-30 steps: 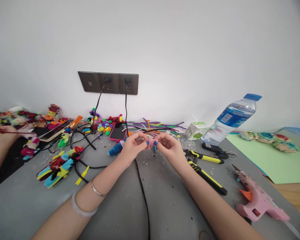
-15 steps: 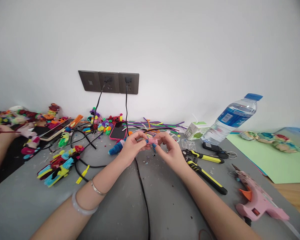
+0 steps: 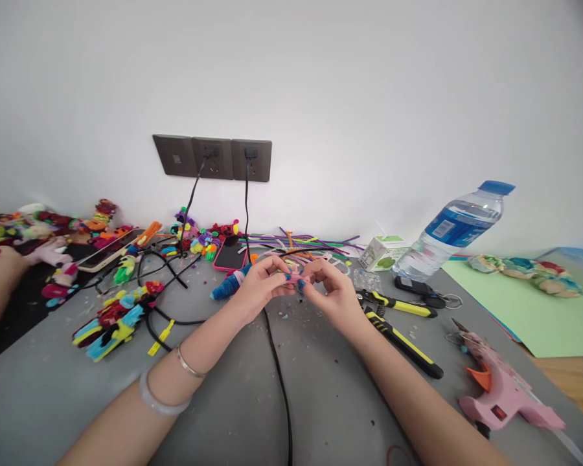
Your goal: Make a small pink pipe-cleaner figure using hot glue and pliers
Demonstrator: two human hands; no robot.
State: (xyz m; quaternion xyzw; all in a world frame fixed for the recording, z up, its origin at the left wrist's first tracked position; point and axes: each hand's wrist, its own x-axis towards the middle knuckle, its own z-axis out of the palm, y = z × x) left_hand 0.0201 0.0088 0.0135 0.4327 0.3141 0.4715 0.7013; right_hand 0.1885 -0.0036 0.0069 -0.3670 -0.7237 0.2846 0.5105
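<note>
Between my two hands is a small pink fuzzy pipe cleaner piece [image 3: 295,276], mostly covered by fingers. My left hand [image 3: 266,285] pinches its left end, thumb and fingertips closed. On the other side my right hand [image 3: 329,288] grips it with thumb and index finger. A blue pipe cleaner bundle [image 3: 227,287] lies just left of my left hand. Behind my hands, loose pipe cleaners [image 3: 311,243] in purple, green and orange are spread along the wall. A phone with a pink case [image 3: 230,253] rests beside them.
Pliers [image 3: 403,333] with yellow-black handles and a pink glue gun [image 3: 502,391] lie right. A tilted water bottle [image 3: 451,230] and a drink carton [image 3: 383,252] stand behind. Left are pipe cleaner figures [image 3: 111,323], black cables [image 3: 276,362] and another person's hand [image 3: 0,275].
My fingers have shifted slightly around the pink piece, and less of it shows. At the left, the other person's hand has turned and moved a little. The view has shifted slightly.
</note>
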